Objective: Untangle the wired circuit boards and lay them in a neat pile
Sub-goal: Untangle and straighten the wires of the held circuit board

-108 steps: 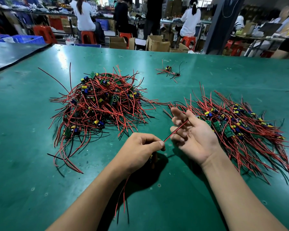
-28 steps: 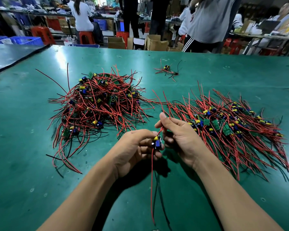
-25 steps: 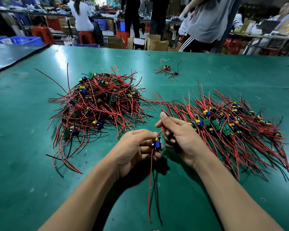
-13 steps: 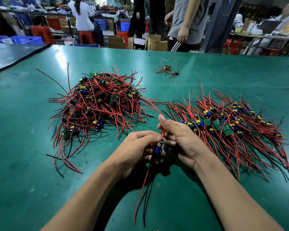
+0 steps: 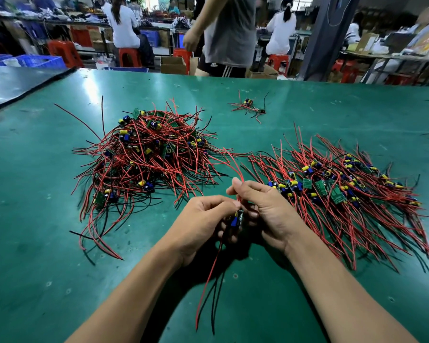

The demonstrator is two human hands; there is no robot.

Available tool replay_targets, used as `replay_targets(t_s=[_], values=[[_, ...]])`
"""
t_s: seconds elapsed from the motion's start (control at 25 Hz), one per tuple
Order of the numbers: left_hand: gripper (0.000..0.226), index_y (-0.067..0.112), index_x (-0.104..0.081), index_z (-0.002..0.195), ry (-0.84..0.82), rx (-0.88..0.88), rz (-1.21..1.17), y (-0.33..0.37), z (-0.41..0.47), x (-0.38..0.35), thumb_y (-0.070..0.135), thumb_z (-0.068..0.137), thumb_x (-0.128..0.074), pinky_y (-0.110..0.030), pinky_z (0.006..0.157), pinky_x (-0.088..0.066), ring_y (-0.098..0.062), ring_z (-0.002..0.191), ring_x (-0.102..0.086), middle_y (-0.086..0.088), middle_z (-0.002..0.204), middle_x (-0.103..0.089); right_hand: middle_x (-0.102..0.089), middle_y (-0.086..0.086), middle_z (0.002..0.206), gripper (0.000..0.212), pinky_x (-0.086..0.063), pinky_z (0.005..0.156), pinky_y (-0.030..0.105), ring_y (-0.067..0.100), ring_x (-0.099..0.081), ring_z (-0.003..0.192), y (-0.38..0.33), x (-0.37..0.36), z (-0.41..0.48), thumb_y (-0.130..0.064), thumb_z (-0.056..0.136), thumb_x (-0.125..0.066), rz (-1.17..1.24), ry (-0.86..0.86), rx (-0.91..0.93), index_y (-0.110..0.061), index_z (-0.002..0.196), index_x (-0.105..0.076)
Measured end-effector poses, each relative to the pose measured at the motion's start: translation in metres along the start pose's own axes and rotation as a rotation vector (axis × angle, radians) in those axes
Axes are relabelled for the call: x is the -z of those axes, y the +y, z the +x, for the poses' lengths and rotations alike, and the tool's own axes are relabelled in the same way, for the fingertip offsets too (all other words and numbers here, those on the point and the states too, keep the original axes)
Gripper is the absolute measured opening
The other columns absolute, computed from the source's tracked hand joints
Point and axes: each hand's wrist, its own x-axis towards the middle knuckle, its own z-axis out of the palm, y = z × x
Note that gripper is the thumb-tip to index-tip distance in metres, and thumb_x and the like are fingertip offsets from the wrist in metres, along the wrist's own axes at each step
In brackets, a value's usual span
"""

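Green matting covers the surface (image 5: 47,219). Low over its near part, the left grip (image 5: 203,219) and right grip (image 5: 270,211) are both clenched on one small circuit board with blue and yellow parts (image 5: 237,219). The board's red and black wires (image 5: 208,280) trail toward the person. A tangled heap of red-wired boards (image 5: 146,157) lies to the left, a combed-out pile of boards (image 5: 332,194) lies just beside the right grip, and a small stray cluster (image 5: 248,107) sits farther back. A person in a grey shirt (image 5: 228,33) stands beyond the far edge.
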Motion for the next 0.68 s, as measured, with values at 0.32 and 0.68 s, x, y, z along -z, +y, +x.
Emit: replay_targets(t_s=[0.32,0.68], values=[[0.023,0.008,-0.072,0.073,0.103,-0.010,-0.032,0.0024,0.0018,-0.0008,0.010,0.091,-0.058,-0.020,0.040,-0.043,-0.012,0.041,-0.050,-0.007,0.057,-0.057,-0.071,0.012,0.086,0.031,-0.055,0.055,0.029,0.021,-0.061,0.061,-0.0018,-0.0084,-0.0059,-0.037,0.090,-0.069,0.010,-0.175,-0.093,-0.012,0.105,-0.077],[0.032,0.016,-0.073,0.064,0.011,0.054,-0.084,0.0065,-0.0001,-0.0001,0.012,0.092,-0.057,-0.019,0.041,-0.041,-0.010,0.043,-0.048,-0.002,0.054,-0.056,-0.040,0.017,0.072,0.045,-0.048,0.054,0.025,0.021,-0.045,0.062,0.0037,-0.0006,0.0020,-0.048,0.082,-0.076,-0.013,-0.123,0.009,-0.011,0.107,-0.077]])
